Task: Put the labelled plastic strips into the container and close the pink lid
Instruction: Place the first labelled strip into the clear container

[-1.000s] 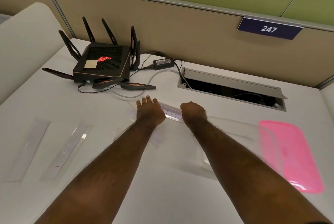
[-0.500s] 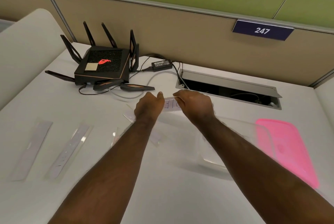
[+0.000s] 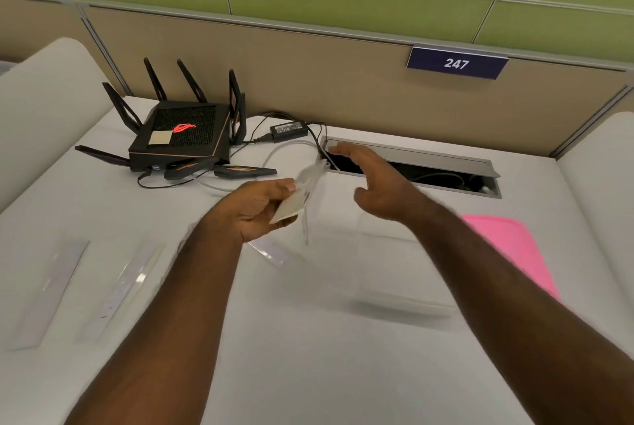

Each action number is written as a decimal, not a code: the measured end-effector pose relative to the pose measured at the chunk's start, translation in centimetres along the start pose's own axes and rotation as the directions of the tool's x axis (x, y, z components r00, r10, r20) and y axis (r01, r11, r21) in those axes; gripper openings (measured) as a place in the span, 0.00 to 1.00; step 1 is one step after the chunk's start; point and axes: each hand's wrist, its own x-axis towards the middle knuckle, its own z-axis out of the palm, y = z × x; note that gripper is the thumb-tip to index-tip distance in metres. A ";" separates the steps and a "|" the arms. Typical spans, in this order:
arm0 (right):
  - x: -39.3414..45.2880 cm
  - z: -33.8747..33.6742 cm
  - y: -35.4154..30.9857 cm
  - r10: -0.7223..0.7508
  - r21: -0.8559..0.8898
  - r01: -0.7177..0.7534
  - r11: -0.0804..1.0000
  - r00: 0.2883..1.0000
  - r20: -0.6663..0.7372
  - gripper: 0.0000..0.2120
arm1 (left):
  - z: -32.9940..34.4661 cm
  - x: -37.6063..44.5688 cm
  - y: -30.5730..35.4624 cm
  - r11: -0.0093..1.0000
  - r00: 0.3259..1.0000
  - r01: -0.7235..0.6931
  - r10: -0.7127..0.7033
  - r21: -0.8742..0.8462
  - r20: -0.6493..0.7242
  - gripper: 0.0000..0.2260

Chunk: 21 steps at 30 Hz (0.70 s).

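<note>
Left hand grips a plastic strip; right hand is spread open.

Two strips (image 3: 51,291) lie flat near the desk's left edge. The left hand (image 3: 257,210) pinches a blurred strip (image 3: 307,198) above the desk; the right hand (image 3: 374,184) hovers, fingers loose, over the clear container (image 3: 394,273). Pink lid (image 3: 507,246) lies just right; router (image 3: 185,136) behind.

Strip (image 3: 310,184) in the left hand (image 3: 257,210): motion-blurred, label unreadable, lower end hidden by the fingers. Container (image 3: 387,273), below the right hand (image 3: 374,191): clear walls smeared, outline uncertain. Lid (image 3: 507,246), right of that forearm: near part covered by the arm. Both forearms are cut off at the bottom edge. Markings on the strips (image 3: 127,287) left of the left arm are too small to read.
</note>
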 end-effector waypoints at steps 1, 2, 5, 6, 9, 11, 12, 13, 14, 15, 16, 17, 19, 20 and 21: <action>-0.4 -0.6 0.5 0.020 -0.095 -0.013 0.995 0.997 0.079 0.40 | 0.3 -0.2 -0.3 0.999 0.999 0.022 -0.023 0.035 0.047 0.10; -0.8 -1.1 0.9 0.040 -0.165 -0.017 0.986 0.990 0.139 0.41 | 0.7 -0.3 -0.6 0.997 0.996 0.037 -0.042 0.061 0.083 0.11; -2.2 -2.1 2.4 0.064 -0.244 -0.018 0.970 0.981 0.184 0.38 | 1.9 -0.5 -1.5 0.992 0.975 0.067 -0.088 0.110 0.203 0.13; -2.7 -2.5 2.8 0.074 -0.241 -0.029 0.970 0.981 0.177 0.36 | 2.3 -0.6 -1.7 0.988 0.967 0.073 -0.104 0.138 0.234 0.13; -4.4 -3.5 4.0 0.104 -0.233 -0.063 0.970 0.980 0.168 0.32 | 3.4 -0.7 -2.3 0.970 0.946 0.067 -0.136 0.232 0.293 0.12; -5.6 -4.2 4.9 0.121 -0.212 -0.084 0.974 0.978 0.169 0.28 | 4.2 -0.6 -2.7 0.932 0.933 0.020 -0.148 0.362 0.327 0.12; -6.3 -4.5 5.3 0.130 -0.196 -0.096 0.976 0.977 0.169 0.27 | 4.6 -0.5 -2.9 0.898 0.925 -0.012 -0.157 0.439 0.347 0.12; -7.0 -4.8 5.8 0.143 -0.177 -0.113 0.978 0.976 0.166 0.26 | 5.1 -0.4 -3.0 0.859 0.916 -0.042 -0.171 0.511 0.363 0.13; -7.7 -5.2 6.2 0.159 -0.156 -0.134 0.979 0.974 0.160 0.24 | 5.5 -0.2 -3.0 0.814 0.911 -0.066 -0.187 0.577 0.368 0.13; -8.4 -5.5 6.7 0.176 -0.143 -0.154 0.978 0.973 0.151 0.23 | 6.0 -0.2 -2.9 0.758 0.911 -0.090 -0.199 0.646 0.360 0.13; -9.2 -5.9 7.2 0.195 -0.145 -0.174 0.974 0.971 0.138 0.23 | 6.5 -0.1 -2.8 0.687 0.919 -0.117 -0.200 0.717 0.341 0.14; -9.9 -6.3 7.7 0.215 -0.161 -0.194 0.968 0.969 0.123 0.22 | 6.9 0.0 -2.7 0.609 0.928 -0.143 -0.192 0.781 0.319 0.15; -11.3 -7.0 8.8 0.261 -0.198 -0.239 0.951 0.961 0.093 0.22 | 7.7 0.3 -2.8 0.501 0.932 -0.193 -0.177 0.844 0.318 0.18; -12.0 -7.2 9.4 0.289 -0.216 -0.267 0.939 0.954 0.076 0.22 | 8.2 0.5 -3.1 0.461 0.926 -0.226 -0.173 0.858 0.337 0.20; -12.6 -7.4 9.9 0.315 -0.239 -0.294 0.926 0.948 0.054 0.23 | 8.7 0.7 -3.5 0.404 0.920 -0.270 -0.158 0.874 0.357 0.23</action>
